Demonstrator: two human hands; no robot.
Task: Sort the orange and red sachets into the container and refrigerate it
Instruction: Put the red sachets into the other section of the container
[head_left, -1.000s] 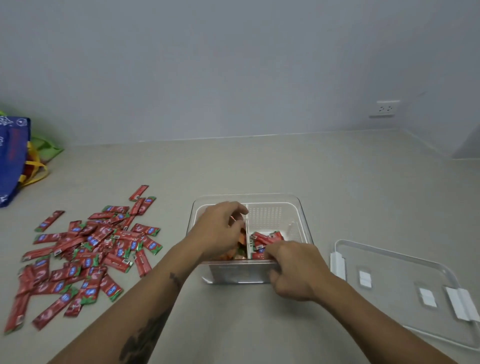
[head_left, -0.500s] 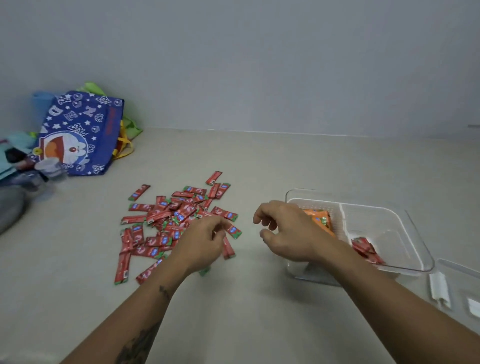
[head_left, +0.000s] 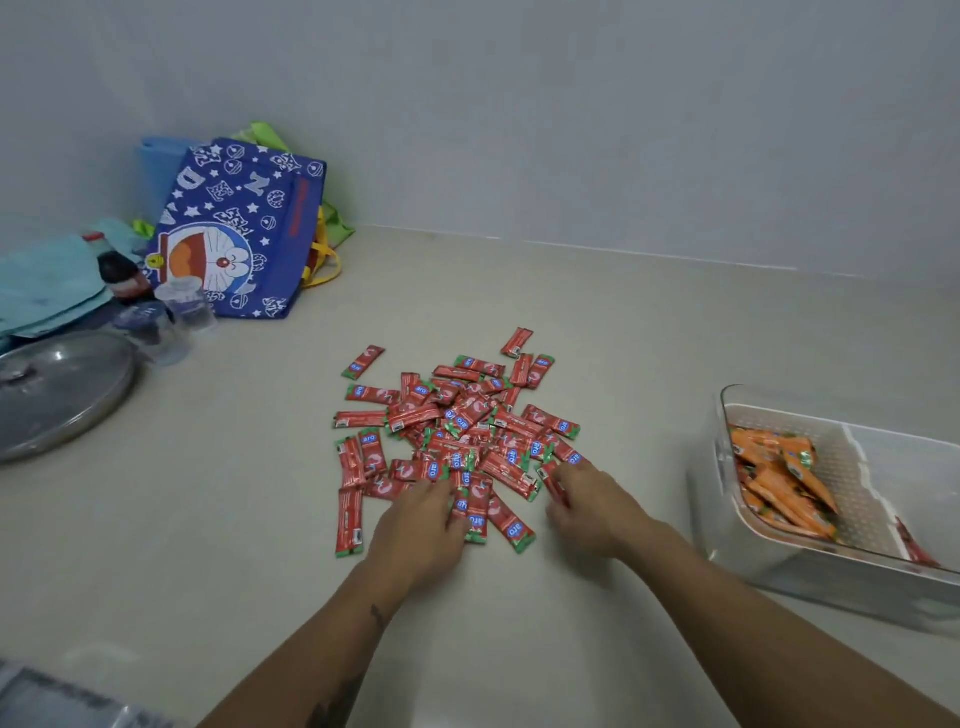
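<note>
Right hand (head_left: 587, 506) has moved from container (head_left: 727, 499) to red sachets (head_left: 457, 431), pinching one; left hand (head_left: 421, 525) at six o'clock, fingers hidden, grip indeterminate.

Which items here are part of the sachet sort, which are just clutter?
In the job:
red sachets
orange sachets
container
left hand
right hand

Lying about:
blue cartoon bag
pot lid
cola bottle
clear cups

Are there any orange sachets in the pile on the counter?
No, the loose pile of sachets is all red; the orange sachets lie in the clear plastic container.
</note>
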